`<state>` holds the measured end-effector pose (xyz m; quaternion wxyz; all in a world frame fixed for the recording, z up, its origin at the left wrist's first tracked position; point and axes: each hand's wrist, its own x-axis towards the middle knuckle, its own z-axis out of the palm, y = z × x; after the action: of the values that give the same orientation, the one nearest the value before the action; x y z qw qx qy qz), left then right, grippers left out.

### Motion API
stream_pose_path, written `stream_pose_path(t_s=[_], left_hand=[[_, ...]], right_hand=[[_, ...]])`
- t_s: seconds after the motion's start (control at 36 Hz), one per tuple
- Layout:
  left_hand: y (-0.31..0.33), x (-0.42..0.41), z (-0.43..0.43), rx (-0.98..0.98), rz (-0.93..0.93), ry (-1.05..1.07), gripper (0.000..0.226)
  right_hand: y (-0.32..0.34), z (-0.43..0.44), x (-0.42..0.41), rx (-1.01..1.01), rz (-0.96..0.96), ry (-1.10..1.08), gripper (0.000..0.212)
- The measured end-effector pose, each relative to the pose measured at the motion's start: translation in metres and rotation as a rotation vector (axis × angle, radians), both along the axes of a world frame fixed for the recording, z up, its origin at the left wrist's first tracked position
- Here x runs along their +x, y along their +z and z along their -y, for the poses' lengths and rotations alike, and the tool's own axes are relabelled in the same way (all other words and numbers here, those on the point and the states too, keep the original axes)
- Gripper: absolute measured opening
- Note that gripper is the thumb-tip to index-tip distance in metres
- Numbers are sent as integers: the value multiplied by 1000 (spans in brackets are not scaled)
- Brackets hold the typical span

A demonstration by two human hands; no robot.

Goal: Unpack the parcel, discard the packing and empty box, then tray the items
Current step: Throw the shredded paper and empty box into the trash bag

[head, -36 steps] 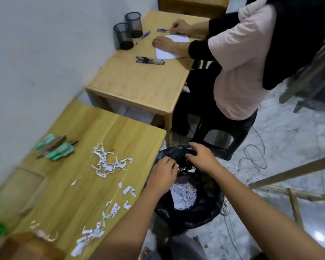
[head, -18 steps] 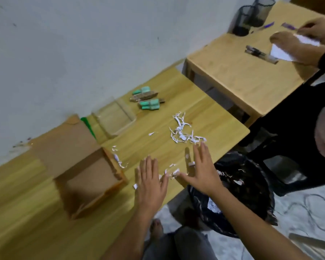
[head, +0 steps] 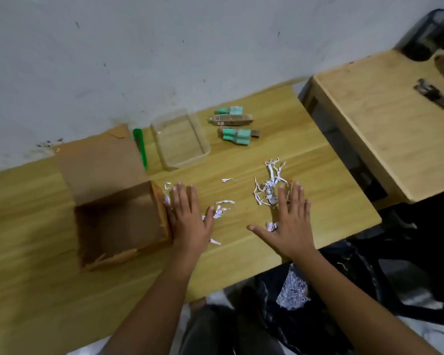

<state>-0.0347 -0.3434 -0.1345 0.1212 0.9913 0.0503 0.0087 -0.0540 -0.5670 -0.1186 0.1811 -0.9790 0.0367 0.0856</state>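
Note:
An open, empty cardboard box (head: pixel 118 221) lies on the wooden table (head: pixel 331 190). My left hand (head: pixel 189 221) rests flat and open just right of the box, touching its wall. My right hand (head: pixel 289 221) lies flat and open beside a clump of white shredded paper (head: pixel 268 185); smaller shreds (head: pixel 222 208) lie between my hands. A clear plastic tray (head: pixel 181 139) stands empty near the wall. Green-and-brown packaged items (head: pixel 235 125) lie right of the tray. A black bin bag (head: pixel 297 298) holding shreds sits below the table's edge.
A green utility knife (head: pixel 140 147) lies between box flap and tray. A second wooden table (head: pixel 385 119) stands to the right with black mesh cups (head: pixel 428 37) and pens (head: pixel 431 92). A grey wall runs behind both tables.
My hands left the bin bag and came up onto the table, spreading apart: left to the box's side, right to the paper clump. My view swung left to the table.

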Motion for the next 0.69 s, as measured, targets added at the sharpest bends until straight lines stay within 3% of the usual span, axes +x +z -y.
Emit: stream_pose_path(t_s=[0.11,0.36,0.56,0.69], left_hand=[[-3,15,-2,-61,60,72,74],[-4,42,1,-131,-20,248,83],[-6,41,17,-213,-17,42,78],[1,38,37,-302,-27,-90,61]], right_hand=[[0,6,25,-11,4,30,122],[-1,7,72,64,23,184,124],[-3,-1,86,204,41,363,114],[-4,-6,84,260,50,410,119]])
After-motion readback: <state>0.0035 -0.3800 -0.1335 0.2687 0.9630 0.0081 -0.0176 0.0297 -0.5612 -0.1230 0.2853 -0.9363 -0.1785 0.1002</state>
